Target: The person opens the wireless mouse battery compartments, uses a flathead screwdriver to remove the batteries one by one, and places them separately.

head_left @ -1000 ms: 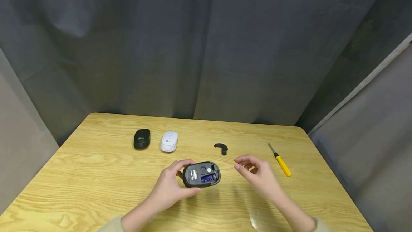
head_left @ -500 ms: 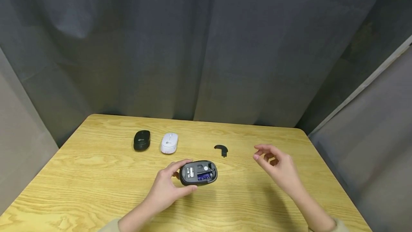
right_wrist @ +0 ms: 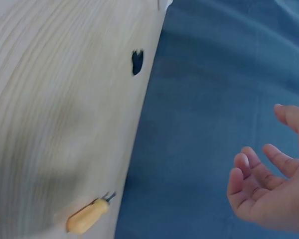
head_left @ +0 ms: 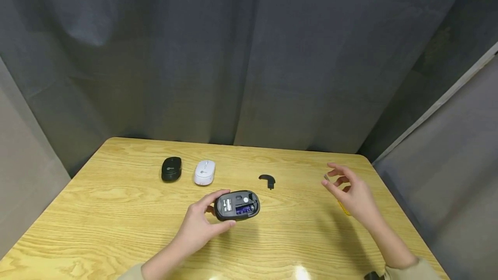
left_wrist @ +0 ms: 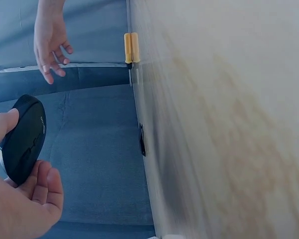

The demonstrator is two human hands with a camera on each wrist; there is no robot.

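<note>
My left hand (head_left: pixel 198 226) grips a black computer mouse (head_left: pixel 229 205) by its sides, thumb at the near edge and fingers at the far edge. Its underside faces up in the head view, showing an uncovered battery bay with a blue-purple battery (head_left: pixel 245 209). The mouse's dark top (left_wrist: pixel 26 139) shows in the left wrist view. Over the right part of the table hovers my right hand (head_left: pixel 352 191), fingers loosely bent and holding nothing. Below it lies a yellow-handled screwdriver (right_wrist: pixel 88 216), mostly hidden by the hand in the head view.
A curved black battery cover (head_left: pixel 268 180) lies on the wooden table (head_left: pixel 116 228) beyond the held mouse. Farther left stand a second black mouse (head_left: pixel 171 169) and a white mouse (head_left: pixel 204 172). Grey curtains (head_left: pixel 249 55) hang behind the table's back edge.
My right hand has moved right and away from the held mouse, to above the screwdriver, which it now partly covers. The left hand has shifted slightly left and up with the mouse.
</note>
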